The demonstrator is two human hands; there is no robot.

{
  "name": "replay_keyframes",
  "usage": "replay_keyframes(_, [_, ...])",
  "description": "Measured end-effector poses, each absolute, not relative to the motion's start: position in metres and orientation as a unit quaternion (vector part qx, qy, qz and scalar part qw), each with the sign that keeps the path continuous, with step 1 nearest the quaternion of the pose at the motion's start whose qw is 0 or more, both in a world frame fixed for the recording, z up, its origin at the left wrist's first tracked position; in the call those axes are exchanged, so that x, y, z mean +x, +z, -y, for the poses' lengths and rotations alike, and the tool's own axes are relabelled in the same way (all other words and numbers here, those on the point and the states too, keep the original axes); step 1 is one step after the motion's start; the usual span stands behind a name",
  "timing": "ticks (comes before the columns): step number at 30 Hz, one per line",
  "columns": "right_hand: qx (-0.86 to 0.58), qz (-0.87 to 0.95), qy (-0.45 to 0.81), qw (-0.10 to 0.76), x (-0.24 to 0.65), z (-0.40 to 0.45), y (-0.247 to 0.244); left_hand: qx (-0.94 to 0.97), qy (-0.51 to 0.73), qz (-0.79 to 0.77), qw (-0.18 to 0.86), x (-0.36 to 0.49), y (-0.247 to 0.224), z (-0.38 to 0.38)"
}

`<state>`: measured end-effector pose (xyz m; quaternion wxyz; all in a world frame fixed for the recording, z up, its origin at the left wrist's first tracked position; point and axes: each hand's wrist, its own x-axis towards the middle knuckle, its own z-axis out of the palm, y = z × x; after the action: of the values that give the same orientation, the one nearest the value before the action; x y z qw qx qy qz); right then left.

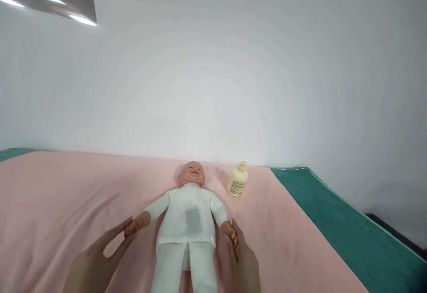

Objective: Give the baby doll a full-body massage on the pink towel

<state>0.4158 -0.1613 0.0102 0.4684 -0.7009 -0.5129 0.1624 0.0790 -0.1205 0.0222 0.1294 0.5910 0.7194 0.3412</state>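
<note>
A baby doll [173,221] in a white top and trousers lies on its back on a pink sheet, its head toward the wall and its arms spread out. My left hand [96,257] pinches the doll's hand on the left side between thumb and fingers. On the right side, my right hand [243,257] grips the doll's other hand in the same way. The lower ends of the doll's legs run out of the picture at the bottom.
A cream pump bottle [238,180] stands to the right of the doll's head. Beneath the pink sheet [100,181] a green cover [347,226] shows at the right and far left. A white wall [213,70] rises behind.
</note>
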Motion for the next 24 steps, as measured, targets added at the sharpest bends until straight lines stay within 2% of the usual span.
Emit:
replay_keyframes(5, [-0.646, 0.488, 0.21, 0.548, 0.411, 0.109, 0.072, 0.599, 0.395, -0.687, 0.114, 0.1, 0.078, 0.061])
replay_keyframes(8, [-0.577, 0.499, 0.231, 0.604, 0.409, 0.056, 0.087, 0.606, 0.454, -0.634, 0.156, 0.118, 0.093, 0.015])
replay_keyframes(11, [-0.553, 0.504, 0.258, 0.612, 0.412, 0.002, 0.076, 0.597, 0.455, -0.64, 0.163, 0.13, 0.083, -0.027])
replay_keyframes(15, [-0.57, 0.508, 0.292, 0.576, 0.422, -0.048, 0.046, 0.611, 0.424, -0.646, 0.171, 0.137, 0.05, -0.069])
replay_keyframes(20, [-0.599, 0.509, 0.314, 0.533, 0.432, -0.074, 0.019, 0.666, 0.344, -0.634, 0.192, 0.142, 0.02, -0.096])
replay_keyframes(24, [-0.611, 0.521, 0.302, 0.514, 0.432, -0.076, 0.015, 0.687, 0.314, -0.629, 0.187, 0.142, 0.014, -0.098])
